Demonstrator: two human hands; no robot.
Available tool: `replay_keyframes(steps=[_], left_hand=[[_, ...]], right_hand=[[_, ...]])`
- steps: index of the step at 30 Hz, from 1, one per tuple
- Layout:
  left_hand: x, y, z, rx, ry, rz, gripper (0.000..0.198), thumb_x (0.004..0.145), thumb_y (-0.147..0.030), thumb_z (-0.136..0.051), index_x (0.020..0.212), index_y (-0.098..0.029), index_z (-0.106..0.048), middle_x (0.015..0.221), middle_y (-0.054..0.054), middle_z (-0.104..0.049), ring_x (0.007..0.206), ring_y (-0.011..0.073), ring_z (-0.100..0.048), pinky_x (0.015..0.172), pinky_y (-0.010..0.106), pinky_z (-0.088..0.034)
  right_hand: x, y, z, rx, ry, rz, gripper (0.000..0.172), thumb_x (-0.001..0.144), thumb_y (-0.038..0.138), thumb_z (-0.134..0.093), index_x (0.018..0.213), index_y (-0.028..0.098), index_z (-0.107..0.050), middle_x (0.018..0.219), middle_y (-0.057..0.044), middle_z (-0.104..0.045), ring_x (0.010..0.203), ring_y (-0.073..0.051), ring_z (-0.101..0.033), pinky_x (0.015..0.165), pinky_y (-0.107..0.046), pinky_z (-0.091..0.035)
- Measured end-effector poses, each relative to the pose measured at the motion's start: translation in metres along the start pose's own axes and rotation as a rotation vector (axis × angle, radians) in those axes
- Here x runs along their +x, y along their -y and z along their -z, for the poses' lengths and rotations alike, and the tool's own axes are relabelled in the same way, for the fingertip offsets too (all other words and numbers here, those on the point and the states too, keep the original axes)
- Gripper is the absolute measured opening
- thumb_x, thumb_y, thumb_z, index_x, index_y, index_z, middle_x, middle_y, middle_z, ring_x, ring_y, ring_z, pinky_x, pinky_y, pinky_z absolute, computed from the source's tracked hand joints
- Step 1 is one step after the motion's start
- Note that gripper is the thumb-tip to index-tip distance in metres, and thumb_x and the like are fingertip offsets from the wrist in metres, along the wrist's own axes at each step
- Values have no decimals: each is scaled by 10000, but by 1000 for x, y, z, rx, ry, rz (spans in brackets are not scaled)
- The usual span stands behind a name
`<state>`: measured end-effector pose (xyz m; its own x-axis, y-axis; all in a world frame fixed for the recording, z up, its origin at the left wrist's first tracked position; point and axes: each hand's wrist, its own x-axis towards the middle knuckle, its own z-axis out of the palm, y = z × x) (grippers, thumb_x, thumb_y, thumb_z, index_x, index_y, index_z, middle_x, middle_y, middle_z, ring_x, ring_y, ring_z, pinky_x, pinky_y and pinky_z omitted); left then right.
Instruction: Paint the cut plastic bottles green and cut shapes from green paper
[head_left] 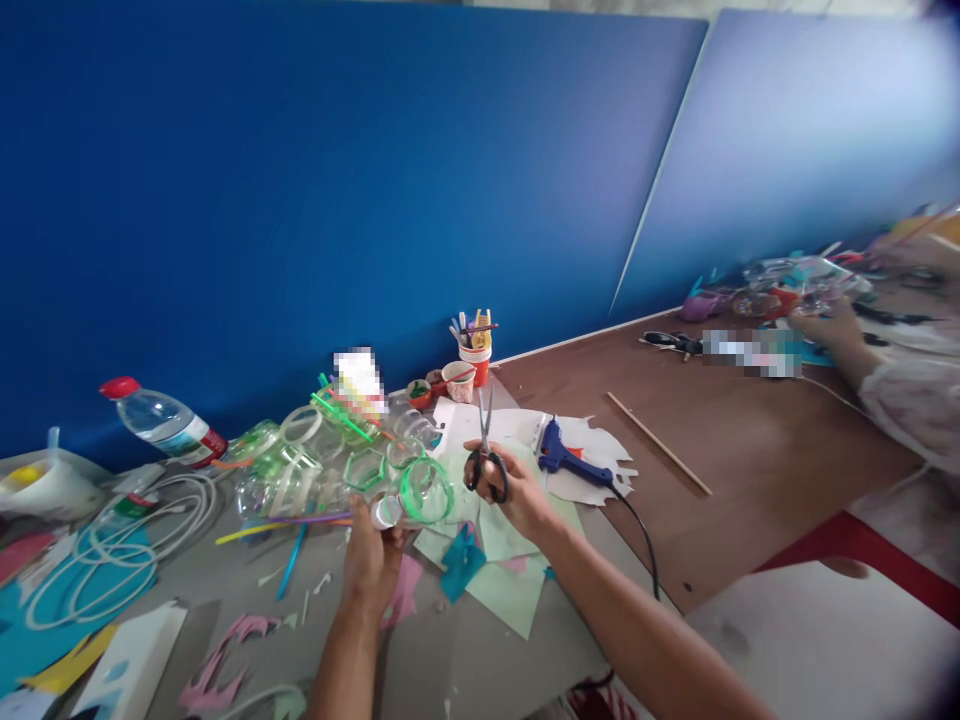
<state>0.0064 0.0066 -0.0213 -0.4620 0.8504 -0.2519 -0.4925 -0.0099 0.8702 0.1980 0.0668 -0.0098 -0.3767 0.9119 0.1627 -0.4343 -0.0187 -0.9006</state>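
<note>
At far left, a clear plastic bottle with a red cap (161,425), apparently left whole. Next, on the grey tabletop (427,665), a crowd of clear and green-tinted plastic bottle pieces (300,465), suggesting much cutting already done. Then the left grip (371,560), closed around a clear plastic piece with a green-edged round mouth (427,490), held in front of the crowd; cannot tell whether joined to anything behind. Just beyond, pale green, teal and pink paper scraps (463,565), likely offcuts. Above these, the right grip (517,488), fingers curled about the loops of black-handled metal scissors (485,445), blades upward, slightly parted, apart from the held piece. Looks roughly midway; cannot tell how much is left. Further right, a blue glue gun (574,458), lying on a white sheet (615,450), in neither grip; then a slim wooden stick (660,445), untouched. At far right, another person's hand (836,335), near clear plastic items.
</note>
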Motion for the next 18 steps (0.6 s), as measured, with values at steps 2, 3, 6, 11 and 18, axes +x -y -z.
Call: replay_keyframes(steps=[2, 3, 6, 11, 18], left_hand=[[-5, -5, -4, -92, 4, 108, 456, 780, -627, -551, 681, -183, -567, 451, -47, -416, 465, 137, -475, 547, 310, -508], [-6, -7, -6, -131, 19, 140, 417, 779, -587, -585, 679, -183, -560, 456, -48, -419, 475, 134, -480, 541, 296, -505], [-9, -11, -6, -219, 69, 173, 314, 758, -464, -670, 704, -175, -561, 546, -28, -513, 496, 114, -481, 547, 280, -507], [-6, -8, -2, -242, 90, 93, 248, 774, -399, -672, 756, -174, -570, 621, -28, -545, 489, 87, -449, 549, 261, -502], [-9, -10, -5, -221, 34, 39, 254, 760, -399, -685, 776, -197, -532, 585, -60, -490, 454, 70, -404, 536, 238, -490]], right_hand=[[-1, -1, 1, -59, 29, -2, 569, 730, 586, -662, 1096, 156, -590, 706, -14, -570, 569, -107, -429, 533, -243, -332], [-2, -1, 1, -89, 42, -5, 572, 732, 587, -660, 1097, 151, -595, 701, -12, -564, 590, -113, -446, 548, -246, -346], [-4, 1, -3, -176, 76, -17, 571, 709, 577, -685, 1065, 137, -614, 701, -1, -532, 625, -116, -462, 588, -254, -376], [-8, 0, -9, -385, 118, -35, 423, 766, 422, -666, 1048, 110, -626, 667, 22, -478, 585, -88, -407, 541, -226, -339], [-11, -6, -10, -523, 154, -44, 282, 776, 244, -599, 1025, 118, -643, 605, 37, -442, 544, -80, -371, 473, -200, -301]])
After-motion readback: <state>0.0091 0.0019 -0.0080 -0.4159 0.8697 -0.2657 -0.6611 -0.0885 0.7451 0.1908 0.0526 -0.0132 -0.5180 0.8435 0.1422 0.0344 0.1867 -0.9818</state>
